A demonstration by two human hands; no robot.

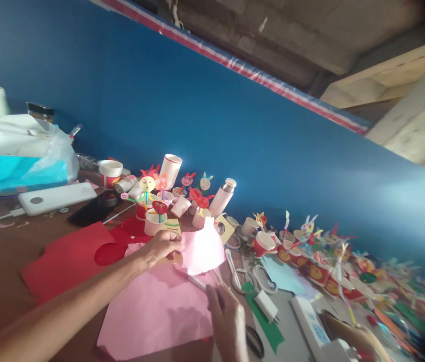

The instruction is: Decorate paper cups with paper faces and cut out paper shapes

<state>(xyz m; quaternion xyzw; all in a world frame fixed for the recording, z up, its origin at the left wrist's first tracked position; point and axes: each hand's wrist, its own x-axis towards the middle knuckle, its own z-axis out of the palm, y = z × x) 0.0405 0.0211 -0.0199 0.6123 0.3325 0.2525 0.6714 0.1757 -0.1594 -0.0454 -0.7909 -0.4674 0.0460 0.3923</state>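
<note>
My left hand [163, 247] pinches the left edge of a small piece of pink paper [201, 254], held up and lit brightly. Below it, a large pink sheet [155, 311] with an uneven edge lies on the table. Close under the small piece is my right hand [228, 314], its fingers curled together and blurred. A thin pale object shows at its fingertips, but I cannot make out what it is. Left of my left hand lie red paper sheets [67, 256]. A green paper strip [267, 317] and a black loop handle [254, 342] are to the right.
Paper cups with paper animal faces [155, 221] crowd the back, beside a pink thermos [223, 197]. More cup figures [318, 271] line the right. A white power bank [59, 198], a phone [93, 208], a charger [267, 305] and a power strip [310, 322] lie about. Another person's hand [359, 339] is lower right.
</note>
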